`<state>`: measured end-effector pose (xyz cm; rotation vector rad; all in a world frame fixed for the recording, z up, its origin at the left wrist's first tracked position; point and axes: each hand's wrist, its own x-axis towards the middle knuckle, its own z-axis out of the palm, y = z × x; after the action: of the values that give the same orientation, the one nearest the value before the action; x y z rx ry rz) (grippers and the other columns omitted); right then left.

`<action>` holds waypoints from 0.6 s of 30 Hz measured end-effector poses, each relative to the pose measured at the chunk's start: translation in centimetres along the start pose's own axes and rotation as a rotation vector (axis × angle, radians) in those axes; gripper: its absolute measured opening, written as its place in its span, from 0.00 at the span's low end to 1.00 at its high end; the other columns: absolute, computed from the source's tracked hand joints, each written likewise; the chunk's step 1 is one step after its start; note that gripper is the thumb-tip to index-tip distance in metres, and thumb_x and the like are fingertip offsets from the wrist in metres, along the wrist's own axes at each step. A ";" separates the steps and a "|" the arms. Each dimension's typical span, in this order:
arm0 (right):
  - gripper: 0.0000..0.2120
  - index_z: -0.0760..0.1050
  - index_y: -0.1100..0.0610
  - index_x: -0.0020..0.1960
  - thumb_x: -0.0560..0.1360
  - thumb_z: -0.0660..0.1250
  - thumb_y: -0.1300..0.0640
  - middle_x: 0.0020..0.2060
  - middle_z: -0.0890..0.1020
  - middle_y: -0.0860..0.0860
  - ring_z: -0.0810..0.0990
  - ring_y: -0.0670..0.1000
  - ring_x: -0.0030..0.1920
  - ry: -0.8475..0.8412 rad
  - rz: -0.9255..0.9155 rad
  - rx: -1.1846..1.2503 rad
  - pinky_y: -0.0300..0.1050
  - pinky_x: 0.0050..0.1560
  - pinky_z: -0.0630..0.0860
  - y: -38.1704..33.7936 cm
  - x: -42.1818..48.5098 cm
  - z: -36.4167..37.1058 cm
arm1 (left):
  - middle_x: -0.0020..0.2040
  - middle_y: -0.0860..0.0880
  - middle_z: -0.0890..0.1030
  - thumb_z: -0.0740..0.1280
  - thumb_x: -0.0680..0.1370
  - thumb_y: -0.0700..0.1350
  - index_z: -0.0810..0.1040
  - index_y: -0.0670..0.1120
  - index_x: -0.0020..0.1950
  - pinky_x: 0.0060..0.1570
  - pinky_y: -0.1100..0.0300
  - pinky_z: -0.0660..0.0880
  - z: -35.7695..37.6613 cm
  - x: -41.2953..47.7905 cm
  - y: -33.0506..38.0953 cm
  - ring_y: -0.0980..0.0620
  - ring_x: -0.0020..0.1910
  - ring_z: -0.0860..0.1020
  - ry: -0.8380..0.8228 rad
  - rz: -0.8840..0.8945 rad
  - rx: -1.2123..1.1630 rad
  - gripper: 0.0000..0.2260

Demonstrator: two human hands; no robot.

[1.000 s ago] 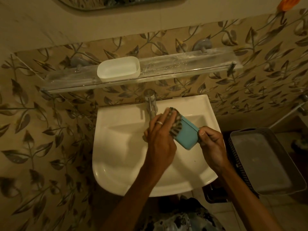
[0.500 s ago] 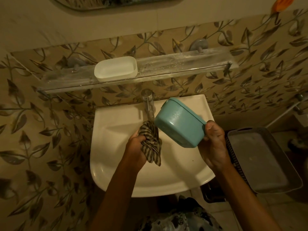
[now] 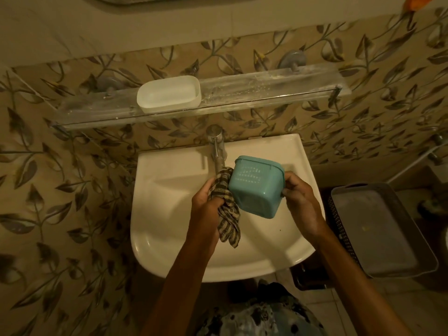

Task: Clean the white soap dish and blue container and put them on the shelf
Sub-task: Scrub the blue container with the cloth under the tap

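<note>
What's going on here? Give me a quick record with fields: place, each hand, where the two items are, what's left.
place: over a white sink, below a clear shelf
left hand: grips a striped cloth
right hand: holds the blue container, its perforated bottom facing the camera
cloth and container: touching at the container's left side
soap dish: on the shelf, left of centre
left to do: container not yet on the shelf

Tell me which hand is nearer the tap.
Left. The left hand, gripping the striped cloth, sits just below the tap spout. The right hand, holding the blue container, is farther off to the tap's right.
</note>
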<state>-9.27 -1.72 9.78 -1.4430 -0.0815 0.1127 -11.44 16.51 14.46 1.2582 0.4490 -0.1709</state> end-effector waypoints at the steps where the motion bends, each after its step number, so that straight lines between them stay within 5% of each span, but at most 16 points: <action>1: 0.12 0.79 0.51 0.54 0.77 0.60 0.51 0.47 0.83 0.44 0.78 0.46 0.51 0.028 -0.005 0.049 0.42 0.51 0.73 0.1 0.1 0.5 | 0.56 0.45 0.82 0.52 0.76 0.27 0.76 0.52 0.59 0.57 0.42 0.76 0.2 -0.2 0.0 0.43 0.56 0.80 0.012 0.030 0.044 0.25; 3: 0.19 0.83 0.48 0.52 0.74 0.62 0.37 0.50 0.84 0.46 0.78 0.50 0.55 0.156 0.025 0.200 0.46 0.59 0.73 0.1 0.3 1.5 | 0.55 0.47 0.82 0.53 0.75 0.28 0.76 0.55 0.58 0.55 0.44 0.77 0.5 -0.6 0.0 0.45 0.56 0.80 0.027 0.065 0.099 0.26; 6: 0.20 0.85 0.49 0.48 0.78 0.57 0.41 0.50 0.85 0.52 0.79 0.58 0.58 0.365 0.150 0.378 0.58 0.66 0.71 -0.5 0.6 2.5 | 0.58 0.47 0.81 0.57 0.73 0.33 0.75 0.52 0.65 0.55 0.40 0.76 0.8 -0.9 0.1 0.45 0.57 0.80 0.004 0.097 0.136 0.24; 9: 0.20 0.85 0.50 0.43 0.78 0.57 0.43 0.45 0.86 0.53 0.83 0.57 0.51 0.499 0.196 0.390 0.59 0.60 0.76 -0.9 1.3 2.7 | 0.57 0.47 0.81 0.59 0.71 0.36 0.74 0.51 0.66 0.55 0.40 0.77 1.2 -1.2 0.4 0.46 0.56 0.80 0.020 0.117 0.146 0.24; 13: 0.24 0.83 0.50 0.32 0.81 0.56 0.49 0.32 0.84 0.49 0.83 0.50 0.36 0.573 0.194 0.346 0.48 0.44 0.78 -1.3 1.9 2.5 | 0.54 0.50 0.82 0.58 0.78 0.32 0.74 0.53 0.64 0.50 0.52 0.78 1.6 -1.4 1.3 0.52 0.48 0.80 0.099 0.250 0.239 0.21; 18: 0.18 0.75 0.55 0.35 0.80 0.58 0.50 0.31 0.80 0.51 0.80 0.52 0.35 0.590 0.173 0.266 0.48 0.41 0.75 -1.5 2.5 2.3 | 0.66 0.49 0.76 0.57 0.75 0.32 0.70 0.45 0.70 0.64 0.60 0.72 2.4 -1.3 2.3 0.58 0.65 0.73 0.104 0.512 0.434 0.24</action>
<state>-7.05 0.68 11.52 -1.1659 0.5239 -0.1582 -11.20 14.80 17.56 1.7735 0.1668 0.2464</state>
